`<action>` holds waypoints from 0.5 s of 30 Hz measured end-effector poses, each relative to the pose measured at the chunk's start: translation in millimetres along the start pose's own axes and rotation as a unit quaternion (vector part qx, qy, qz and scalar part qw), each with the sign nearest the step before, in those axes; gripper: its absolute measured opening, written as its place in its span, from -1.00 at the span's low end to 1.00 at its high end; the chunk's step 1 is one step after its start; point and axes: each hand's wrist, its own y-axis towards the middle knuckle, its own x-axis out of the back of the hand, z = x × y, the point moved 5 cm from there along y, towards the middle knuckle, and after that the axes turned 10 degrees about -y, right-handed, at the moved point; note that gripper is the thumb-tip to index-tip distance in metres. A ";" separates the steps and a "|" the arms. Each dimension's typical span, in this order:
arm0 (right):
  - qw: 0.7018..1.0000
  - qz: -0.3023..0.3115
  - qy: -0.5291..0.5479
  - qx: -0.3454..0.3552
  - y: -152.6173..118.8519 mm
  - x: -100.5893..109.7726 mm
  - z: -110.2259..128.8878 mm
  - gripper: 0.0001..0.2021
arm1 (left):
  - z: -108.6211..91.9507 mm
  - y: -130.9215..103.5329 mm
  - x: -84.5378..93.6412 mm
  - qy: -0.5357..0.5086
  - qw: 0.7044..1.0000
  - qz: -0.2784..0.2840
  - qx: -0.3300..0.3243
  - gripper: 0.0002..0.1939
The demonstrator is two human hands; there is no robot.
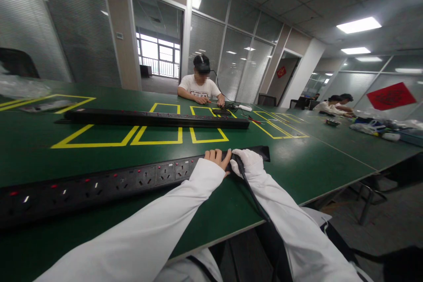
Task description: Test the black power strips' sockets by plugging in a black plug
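Note:
A long black power strip [145, 175] with a row of sockets and red switches lies slantwise across the green table before me. My left hand [218, 158], bare below a white sleeve, grips the strip near its right end, with the fingers over the far side and the thumb towards my right hand. Beside it, my gloved right hand [248, 161] is closed on a black plug [237, 162] held against the strip. From that plug a thick black cable [253, 196] runs down over the table edge. Whether the plug sits fully in a socket is hidden by my hands.
A second black power strip [155, 119] lies farther back, across yellow tape outlines [161, 143]. A co-worker [200, 81] sits opposite with small parts and wires. Plastic bags [23, 87] lie at the far left, and a cluttered pile [370, 127] lies at right.

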 end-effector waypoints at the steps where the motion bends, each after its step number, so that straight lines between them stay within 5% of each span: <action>1: 1.000 0.000 0.001 0.000 0.0 -0.1 -0.1 -0.65 | -0.1 -0.1 0.2 -0.002 1.000 0.000 0.000 -0.22; 15: 1.000 0.002 0.000 -0.008 -0.4 -2.4 -1.3 -0.64 | -1.0 0.1 0.8 0.025 1.000 0.003 0.004 -0.22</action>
